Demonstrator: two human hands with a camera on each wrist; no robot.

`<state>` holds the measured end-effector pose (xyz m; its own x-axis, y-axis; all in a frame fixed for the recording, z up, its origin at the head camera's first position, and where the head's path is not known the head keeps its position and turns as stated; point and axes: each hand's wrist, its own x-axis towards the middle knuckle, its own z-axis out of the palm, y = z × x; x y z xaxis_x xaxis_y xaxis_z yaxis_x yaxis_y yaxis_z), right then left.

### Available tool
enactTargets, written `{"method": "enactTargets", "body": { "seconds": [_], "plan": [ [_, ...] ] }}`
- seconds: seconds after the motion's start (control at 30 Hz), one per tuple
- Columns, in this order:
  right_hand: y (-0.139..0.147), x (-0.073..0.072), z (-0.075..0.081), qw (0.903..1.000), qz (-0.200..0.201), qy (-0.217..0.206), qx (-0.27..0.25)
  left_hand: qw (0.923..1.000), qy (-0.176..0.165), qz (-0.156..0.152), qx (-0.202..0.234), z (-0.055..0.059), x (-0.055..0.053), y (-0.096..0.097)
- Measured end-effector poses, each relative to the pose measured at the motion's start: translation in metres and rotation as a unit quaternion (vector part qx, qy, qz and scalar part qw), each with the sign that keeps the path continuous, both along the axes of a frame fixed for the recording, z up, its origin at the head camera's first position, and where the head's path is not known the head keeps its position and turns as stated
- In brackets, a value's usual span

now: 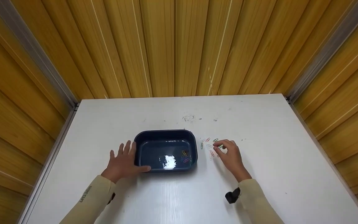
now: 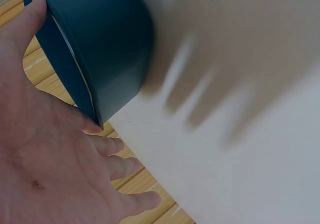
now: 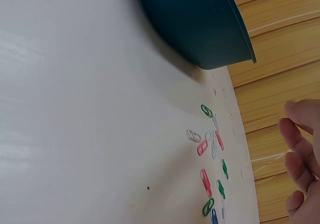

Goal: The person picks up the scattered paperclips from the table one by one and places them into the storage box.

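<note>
A dark blue rectangular basin (image 1: 166, 169) sits on the white table. My left hand (image 1: 123, 163) rests against its left side, fingers spread and straight, thumb over the near rim. Inside, at the right end, lie a yellow paper clip (image 1: 184, 153) and several purple and pink ones (image 1: 185, 159). Just right of the basin, loose paper clips (image 3: 202, 148) in green, red, white and blue are scattered. Over them hovers my right hand (image 1: 231, 157), thumb and index fingertips close together with a small gap. Nothing shows between the fingers in the right wrist view.
The white table (image 1: 110, 118) reaches back to a yellow wood-patterned panel wall (image 1: 172, 46). Similar panels stand at both sides, with metal posts at the corners. Dark scuff marks (image 1: 189, 118) show behind the basin. A black wrist device (image 1: 232, 196) sits at the right cuff.
</note>
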<state>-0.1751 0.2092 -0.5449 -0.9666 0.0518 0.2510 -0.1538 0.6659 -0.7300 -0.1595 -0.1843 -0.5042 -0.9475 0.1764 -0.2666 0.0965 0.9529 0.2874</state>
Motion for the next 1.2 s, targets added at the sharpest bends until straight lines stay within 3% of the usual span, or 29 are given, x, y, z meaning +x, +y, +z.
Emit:
{"method": "enactTargets", "body": {
  "seconds": [0.27, 0.53, 0.8, 1.2],
  "plan": [
    [0.017, 0.003, -0.003, 0.9994, -0.024, -0.021, 0.015, 0.9999, -0.009, -0.004, -0.003, 0.001, -0.003, 0.001],
    [0.029, 0.006, -0.006, 0.9993, -0.031, -0.016, 0.015, 1.0000, -0.005, 0.000, 0.007, 0.001, -0.002, -0.001],
    [0.043, 0.007, -0.011, 0.9970, -0.049, -0.057, 0.017, 1.0000, 0.003, -0.001, 0.004, 0.002, -0.002, -0.001],
    [0.054, 0.005, -0.020, 0.9933, -0.064, -0.088, 0.038, 0.9996, -0.022, 0.004, 0.017, -0.001, -0.005, -0.002]
  ]
}}
